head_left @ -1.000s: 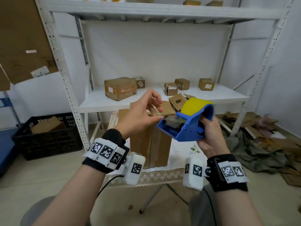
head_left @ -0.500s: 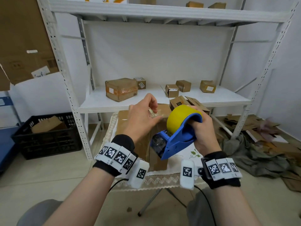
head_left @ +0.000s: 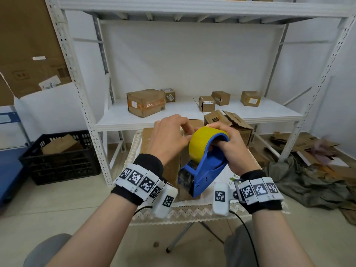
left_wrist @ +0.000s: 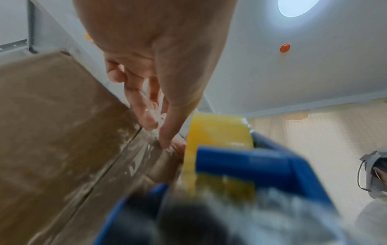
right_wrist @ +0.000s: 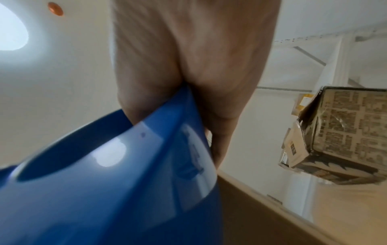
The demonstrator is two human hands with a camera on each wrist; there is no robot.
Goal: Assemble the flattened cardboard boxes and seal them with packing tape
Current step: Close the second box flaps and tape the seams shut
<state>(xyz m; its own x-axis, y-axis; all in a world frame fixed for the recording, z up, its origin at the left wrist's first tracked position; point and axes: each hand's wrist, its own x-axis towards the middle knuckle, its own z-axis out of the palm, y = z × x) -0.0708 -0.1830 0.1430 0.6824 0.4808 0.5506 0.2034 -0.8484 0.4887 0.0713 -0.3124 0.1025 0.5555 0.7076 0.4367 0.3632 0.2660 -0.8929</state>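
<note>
A brown cardboard box (head_left: pixel 171 170) stands on the small table, its top seam (left_wrist: pixel 117 162) running toward me. My right hand (head_left: pixel 221 143) grips the handle of a blue tape dispenser (head_left: pixel 204 170) that carries a yellow tape roll (head_left: pixel 200 141). The dispenser's nose points down at the near end of the box. My left hand (head_left: pixel 184 132) is just left of the roll. In the left wrist view its fingers (left_wrist: pixel 146 116) and thumb pinch the crinkled clear tape end (left_wrist: pixel 156 116) right at the box top. The right wrist view shows only the dispenser body (right_wrist: pixel 104 182) and my palm.
The table has a lace-edged cloth (head_left: pixel 192 211). Behind it a white shelf rack (head_left: pixel 192 120) holds several small boxes. A black crate (head_left: pixel 59 157) with cardboard sits at the left. Cardboard scraps and cloth (head_left: pixel 308 170) lie on the floor at the right.
My right hand turned the dispenser nose-down and lowered it onto the box. My left hand moved in beside the roll and closed its fingers on the tape end.
</note>
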